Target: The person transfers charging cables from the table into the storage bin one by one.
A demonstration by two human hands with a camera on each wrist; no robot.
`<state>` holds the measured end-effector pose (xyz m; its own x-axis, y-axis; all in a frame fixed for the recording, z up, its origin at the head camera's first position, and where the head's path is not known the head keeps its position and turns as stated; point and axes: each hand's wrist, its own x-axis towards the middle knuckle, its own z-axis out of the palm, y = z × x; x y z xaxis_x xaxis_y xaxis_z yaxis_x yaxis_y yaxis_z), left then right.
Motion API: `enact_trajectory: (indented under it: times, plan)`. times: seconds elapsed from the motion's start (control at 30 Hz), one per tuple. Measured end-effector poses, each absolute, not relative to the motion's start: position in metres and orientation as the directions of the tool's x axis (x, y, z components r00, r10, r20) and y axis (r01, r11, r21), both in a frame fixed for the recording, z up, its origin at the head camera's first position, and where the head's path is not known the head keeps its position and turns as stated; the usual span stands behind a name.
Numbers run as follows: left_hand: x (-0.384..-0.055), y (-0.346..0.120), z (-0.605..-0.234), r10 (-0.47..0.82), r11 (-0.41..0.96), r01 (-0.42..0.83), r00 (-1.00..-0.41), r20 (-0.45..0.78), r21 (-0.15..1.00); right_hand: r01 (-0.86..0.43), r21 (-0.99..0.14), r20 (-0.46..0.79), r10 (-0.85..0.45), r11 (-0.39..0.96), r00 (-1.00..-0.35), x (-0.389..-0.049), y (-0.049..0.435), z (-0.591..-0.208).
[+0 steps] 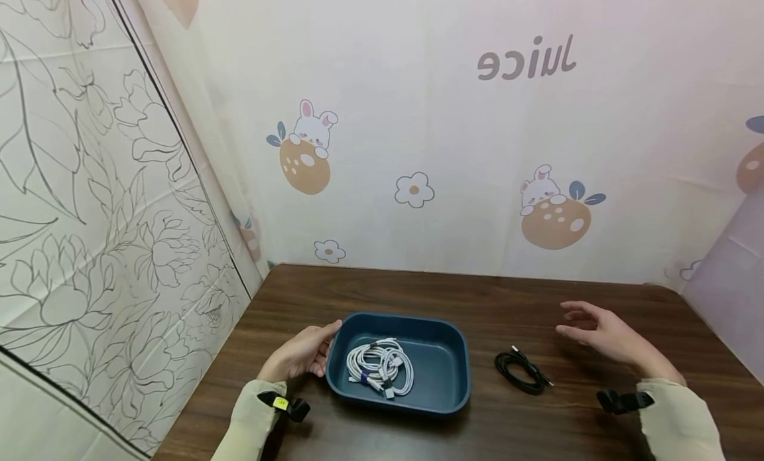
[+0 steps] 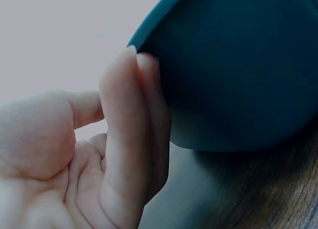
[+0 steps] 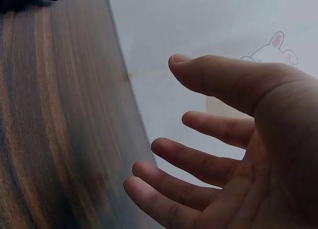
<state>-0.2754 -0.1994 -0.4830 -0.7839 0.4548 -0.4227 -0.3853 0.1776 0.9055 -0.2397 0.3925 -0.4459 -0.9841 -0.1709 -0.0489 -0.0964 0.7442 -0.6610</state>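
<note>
A dark blue rectangular tray (image 1: 438, 381) rests on the wooden table. Inside its left half lies a bundle of coiled white cables (image 1: 382, 368), with a dark tie on it. My left hand (image 1: 304, 351) holds the tray's left end, thumb along the rim and the other fingers bent against the outer wall. Up close in the left wrist view, the fingers (image 2: 126, 134) meet the tray's edge (image 2: 149, 25). To the right of the tray lies a coiled black cable (image 1: 521, 371). Beyond it my right hand (image 1: 609, 335) hovers over the table with loosely spread fingers, holding nothing.
The dark wood tabletop (image 1: 507, 295) ends at a printed cloth wall (image 1: 465, 215) behind it. A flower-patterned curtain (image 1: 119, 215) hangs along the left side. Black straps with small devices sit on both wrists.
</note>
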Motion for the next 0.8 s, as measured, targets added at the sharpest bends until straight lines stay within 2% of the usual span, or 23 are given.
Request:
enact_trajectory:
  times: [0.23,0.4,0.8]
  plan:
    - [-0.275,-0.199,-0.482,0.457,0.178,-0.383,-0.783,-0.421,0.906,-0.198,-0.637,-0.021,-0.273,0.745,-0.962,-0.243,0.391,-0.455]
    - [-0.275,-0.199,-0.483,0.452,0.181,-0.384,-0.786,-0.423,0.906,-0.212,-0.655,-0.026,-0.302,0.725,-0.953,-0.245,0.388,-0.460]
    - [-0.276,-0.200,-0.484,0.455,0.180,-0.382,-0.785,-0.421,0.907,-0.224,-0.769,-0.041,-0.396,0.599,-0.917,-0.248,0.378,-0.462]
